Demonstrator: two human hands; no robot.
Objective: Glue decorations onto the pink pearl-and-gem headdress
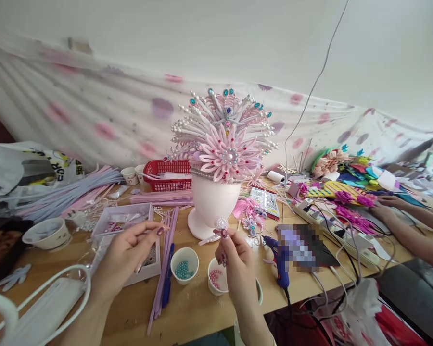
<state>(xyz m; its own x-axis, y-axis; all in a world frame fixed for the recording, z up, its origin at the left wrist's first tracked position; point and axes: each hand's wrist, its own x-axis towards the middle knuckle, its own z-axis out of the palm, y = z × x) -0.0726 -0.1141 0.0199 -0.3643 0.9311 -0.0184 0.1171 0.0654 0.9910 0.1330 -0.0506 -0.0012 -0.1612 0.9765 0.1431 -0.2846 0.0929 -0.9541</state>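
My right hand point(234, 257) is raised over the table edge, its fingers pinched on a small pink pearl-topped ornament point(222, 224). My left hand point(128, 252) hovers over a tray of beads point(124, 221), thumb and fingertips drawn together; what they hold, if anything, is too small to make out. Just behind both hands stands a pink and white beaded headdress point(223, 139) on a white stand point(211, 204). Two paper cups sit under my hands, one with teal beads point(184, 265), one with pink beads point(216, 278).
A blue glue gun point(279, 264) lies right of my hands, beside a power strip and cables point(339, 235). A red basket point(166, 174), pink strips point(68, 192) and a bowl point(46, 234) fill the left. Another person's arms point(407, 223) rest at the right among coloured flowers.
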